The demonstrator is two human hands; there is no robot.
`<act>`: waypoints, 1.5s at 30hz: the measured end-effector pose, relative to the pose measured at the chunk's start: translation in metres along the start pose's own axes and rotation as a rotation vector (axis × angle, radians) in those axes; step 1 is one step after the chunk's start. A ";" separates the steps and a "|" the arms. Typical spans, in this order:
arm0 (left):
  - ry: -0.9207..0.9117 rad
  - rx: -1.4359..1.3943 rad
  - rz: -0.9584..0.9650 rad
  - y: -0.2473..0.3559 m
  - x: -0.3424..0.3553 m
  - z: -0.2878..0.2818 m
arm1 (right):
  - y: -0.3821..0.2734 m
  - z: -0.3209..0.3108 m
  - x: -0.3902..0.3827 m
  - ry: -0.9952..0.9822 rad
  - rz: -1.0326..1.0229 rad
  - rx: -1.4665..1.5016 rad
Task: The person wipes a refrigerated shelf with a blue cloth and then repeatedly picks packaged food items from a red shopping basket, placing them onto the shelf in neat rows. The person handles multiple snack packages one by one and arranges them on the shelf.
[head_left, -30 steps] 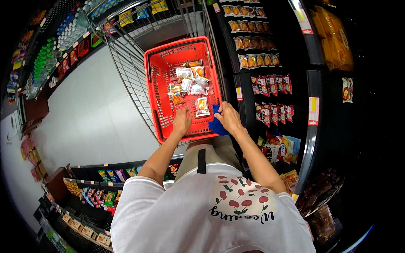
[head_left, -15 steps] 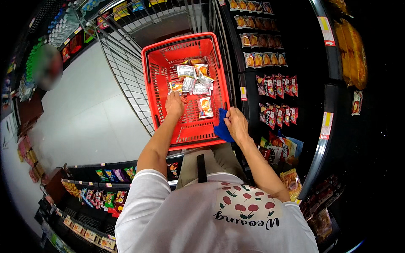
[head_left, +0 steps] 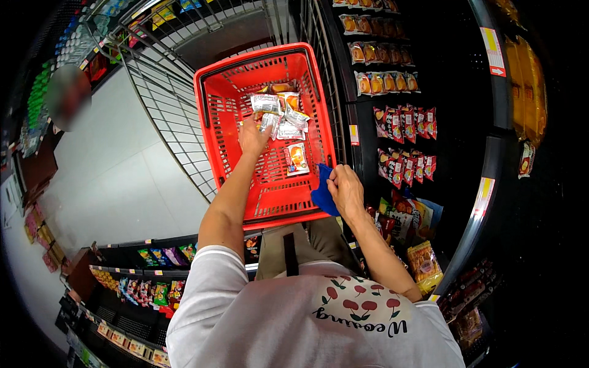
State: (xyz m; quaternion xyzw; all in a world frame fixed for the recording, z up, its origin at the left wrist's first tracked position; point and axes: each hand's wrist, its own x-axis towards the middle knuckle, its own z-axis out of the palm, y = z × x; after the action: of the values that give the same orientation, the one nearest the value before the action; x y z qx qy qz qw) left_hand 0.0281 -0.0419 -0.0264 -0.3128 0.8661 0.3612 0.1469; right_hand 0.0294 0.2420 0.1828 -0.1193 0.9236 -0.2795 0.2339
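Note:
A red shopping basket (head_left: 261, 216) sits in front of me, holding several small wrapped cakes (head_left: 289, 131) in silver and orange packets. My left hand (head_left: 252, 138) is inside it at the left edge of the pile, fingers curled at a packet there, which the hand mostly covers. One wrapped cake (head_left: 296, 159) lies apart, nearer to me, with its orange picture up. At the basket's near right corner, my right hand (head_left: 346, 189) pinches a blue cloth (head_left: 325, 193) that hangs down against the rim.
A wire shopping cart (head_left: 161, 113) surrounds the basket. Close on the right, a dark shelf holds rows of wrapped cakes (head_left: 383, 83) and red snack packets (head_left: 406, 124). Snack shelves (head_left: 141, 270) stand behind me at left. A blurred person (head_left: 69, 98) is at far left.
My left hand has moved slightly farther into the basket, over the orange packet at the pile's left edge. The right hand keeps hold of the blue cloth. The view has shifted slightly.

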 end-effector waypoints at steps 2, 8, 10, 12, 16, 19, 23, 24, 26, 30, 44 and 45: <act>0.061 -0.378 -0.121 -0.004 0.031 0.018 | -0.002 -0.001 0.000 -0.009 0.019 -0.001; 0.255 -0.611 -0.488 -0.046 0.108 0.074 | -0.002 -0.001 0.000 -0.014 0.004 -0.001; 0.174 -0.703 -0.459 -0.038 0.109 0.070 | 0.000 0.002 0.000 -0.002 0.009 -0.008; 0.174 -0.762 -0.439 -0.033 0.106 0.073 | 0.000 0.004 0.000 0.010 0.001 -0.014; 0.193 -0.675 -0.382 -0.023 0.091 0.066 | 0.001 0.005 0.000 0.032 -0.024 -0.020; 0.300 -0.539 -0.174 0.006 0.053 0.046 | 0.001 0.006 0.000 0.047 -0.026 -0.026; 0.376 -0.294 0.084 0.037 -0.011 0.016 | 0.000 0.005 0.001 0.056 -0.050 -0.014; 0.355 -0.284 0.104 0.047 -0.028 0.004 | 0.001 0.005 0.001 0.059 -0.053 -0.013; 0.358 -0.319 0.243 0.064 -0.060 -0.014 | 0.002 0.007 0.001 0.071 -0.058 -0.009; 0.274 -0.370 0.395 0.092 -0.120 -0.044 | 0.000 0.002 0.002 0.010 0.007 0.089; 0.307 -0.246 0.770 0.185 -0.218 -0.095 | -0.047 -0.091 0.003 -0.204 0.195 1.186; 0.289 -0.258 0.784 0.191 -0.220 -0.099 | -0.045 -0.094 0.001 -0.181 0.206 1.213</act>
State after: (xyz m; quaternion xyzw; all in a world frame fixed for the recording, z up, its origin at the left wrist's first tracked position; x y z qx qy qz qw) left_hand 0.0691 0.0866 0.2502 -0.0236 0.8787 0.4476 -0.1641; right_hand -0.0144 0.2484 0.2777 0.1016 0.5836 -0.7192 0.3630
